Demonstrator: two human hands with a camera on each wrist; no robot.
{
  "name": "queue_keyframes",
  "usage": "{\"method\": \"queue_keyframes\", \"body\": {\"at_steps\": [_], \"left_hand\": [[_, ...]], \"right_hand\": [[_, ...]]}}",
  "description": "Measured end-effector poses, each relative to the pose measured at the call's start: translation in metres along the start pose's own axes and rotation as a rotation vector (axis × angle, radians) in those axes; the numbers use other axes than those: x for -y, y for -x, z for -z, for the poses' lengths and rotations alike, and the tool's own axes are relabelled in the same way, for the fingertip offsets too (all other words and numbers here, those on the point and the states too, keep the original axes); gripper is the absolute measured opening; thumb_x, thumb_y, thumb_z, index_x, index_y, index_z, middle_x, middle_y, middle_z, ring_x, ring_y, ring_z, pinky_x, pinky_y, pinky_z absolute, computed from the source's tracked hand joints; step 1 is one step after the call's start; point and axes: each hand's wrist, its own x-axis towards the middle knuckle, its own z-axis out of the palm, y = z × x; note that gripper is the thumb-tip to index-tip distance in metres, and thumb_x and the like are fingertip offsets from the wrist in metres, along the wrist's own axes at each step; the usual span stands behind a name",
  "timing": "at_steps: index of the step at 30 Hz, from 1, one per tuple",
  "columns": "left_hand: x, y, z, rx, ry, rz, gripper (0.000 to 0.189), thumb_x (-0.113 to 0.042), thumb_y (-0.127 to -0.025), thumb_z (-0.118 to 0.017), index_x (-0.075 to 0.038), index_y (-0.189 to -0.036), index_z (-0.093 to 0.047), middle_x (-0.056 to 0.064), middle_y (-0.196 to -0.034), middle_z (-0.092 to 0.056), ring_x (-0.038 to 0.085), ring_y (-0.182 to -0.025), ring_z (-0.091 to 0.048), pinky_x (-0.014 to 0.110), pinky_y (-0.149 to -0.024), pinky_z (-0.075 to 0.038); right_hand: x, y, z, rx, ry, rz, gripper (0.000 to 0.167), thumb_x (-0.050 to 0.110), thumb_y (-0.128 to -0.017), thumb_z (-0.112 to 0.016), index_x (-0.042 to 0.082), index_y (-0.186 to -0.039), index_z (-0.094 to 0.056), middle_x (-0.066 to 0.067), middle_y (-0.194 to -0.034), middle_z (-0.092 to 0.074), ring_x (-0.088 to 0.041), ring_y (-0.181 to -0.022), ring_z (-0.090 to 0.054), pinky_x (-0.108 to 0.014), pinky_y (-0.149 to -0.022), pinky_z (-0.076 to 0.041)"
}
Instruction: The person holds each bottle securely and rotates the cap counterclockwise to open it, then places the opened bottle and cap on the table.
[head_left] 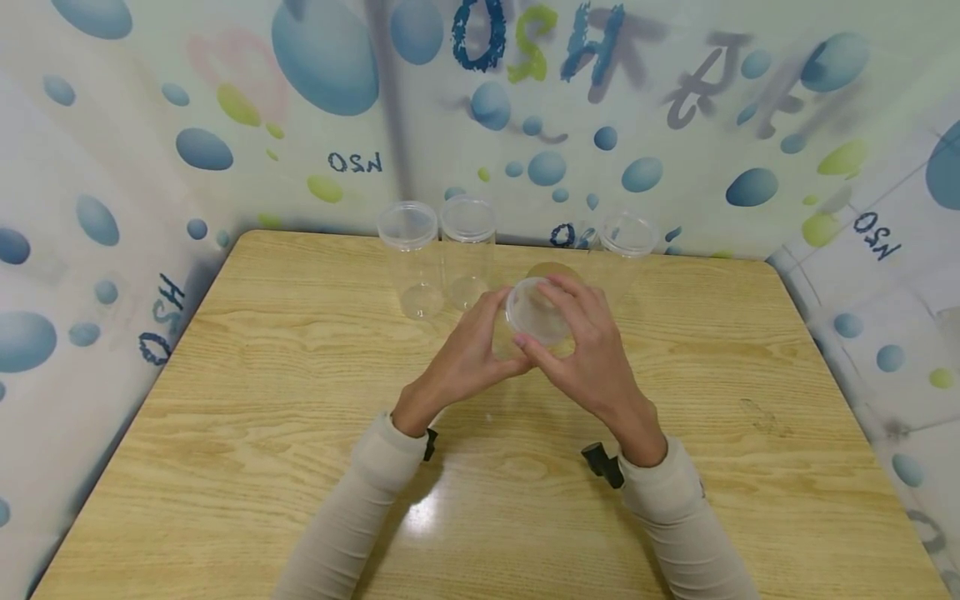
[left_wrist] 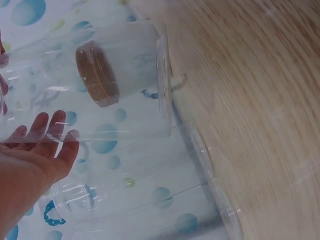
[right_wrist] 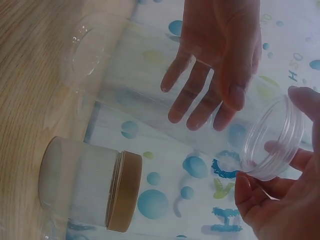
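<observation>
Between both hands stands a tall clear plastic jar [right_wrist: 135,75] with a clear lid [head_left: 536,312]. My left hand [head_left: 468,350] holds the jar by its side, thumb toward me and fingers spread around the far wall in the right wrist view. At the top, my right hand [head_left: 592,354] grips the lid's rim between thumb and fingers. Just behind is a shorter jar [right_wrist: 82,177] with a gold-brown lid [right_wrist: 125,192], mostly covered by the hands in the head view.
Two tall clear lidded jars [head_left: 408,258] [head_left: 468,254] stand side by side at the table's back, left of the hands. Another clear jar [head_left: 626,250] is at the back right. A bubble-patterned curtain [head_left: 322,67] borders the wooden table [head_left: 262,375].
</observation>
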Motion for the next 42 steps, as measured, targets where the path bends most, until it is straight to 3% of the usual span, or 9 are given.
{"method": "queue_keyframes", "body": {"at_steps": [13,22,31,37,42], "left_hand": [[0.0,0.0,0.0,0.024,0.022,-0.004,0.086,-0.022,-0.076,-0.086,-0.004,-0.145,-0.037,0.012,-0.138,-0.051,0.025,-0.126,-0.05,0.043,-0.107,-0.042],[0.0,-0.001,0.009,0.009,0.049,0.016,0.089,-0.025,-0.077,-0.087,-0.004,-0.146,-0.035,0.014,-0.135,-0.049,0.025,-0.122,-0.049,0.046,-0.102,-0.045],[0.001,0.002,0.038,-0.069,0.125,0.038,0.09,-0.025,-0.076,-0.088,-0.006,-0.146,-0.036,0.014,-0.139,-0.042,0.026,-0.127,-0.042,0.049,-0.106,-0.039],[0.003,0.008,0.061,-0.149,0.136,0.051,0.092,-0.018,-0.074,-0.089,-0.006,-0.148,-0.035,0.016,-0.138,-0.043,0.027,-0.13,-0.041,0.049,-0.109,-0.037],[0.002,0.013,0.08,-0.221,0.155,0.095,0.092,-0.016,-0.074,-0.088,-0.013,-0.149,-0.036,0.015,-0.137,-0.041,0.026,-0.128,-0.041,0.055,-0.104,-0.037]], "right_hand": [[0.001,0.001,0.002,0.002,-0.037,0.004,0.055,0.019,-0.083,-0.075,0.005,-0.133,-0.059,-0.017,-0.14,-0.053,-0.035,-0.119,-0.048,-0.05,-0.087,-0.046],[-0.004,-0.001,0.008,-0.04,-0.051,0.043,0.064,0.019,-0.081,-0.068,0.0,-0.139,-0.048,-0.021,-0.136,-0.051,-0.035,-0.123,-0.048,-0.052,-0.098,-0.043],[-0.013,-0.002,0.019,-0.057,-0.037,0.041,0.069,0.015,-0.081,-0.065,0.004,-0.146,-0.044,-0.027,-0.134,-0.042,-0.035,-0.116,-0.045,-0.043,-0.084,-0.045],[-0.019,-0.003,0.026,-0.032,-0.076,-0.02,0.067,0.009,-0.081,-0.068,0.002,-0.144,-0.045,-0.026,-0.138,-0.039,-0.032,-0.122,-0.047,-0.051,-0.089,-0.052],[-0.024,-0.002,0.033,0.013,-0.057,-0.081,0.069,0.006,-0.082,-0.067,-0.001,-0.145,-0.041,-0.02,-0.144,-0.043,-0.031,-0.128,-0.048,-0.054,-0.098,-0.049]]}}
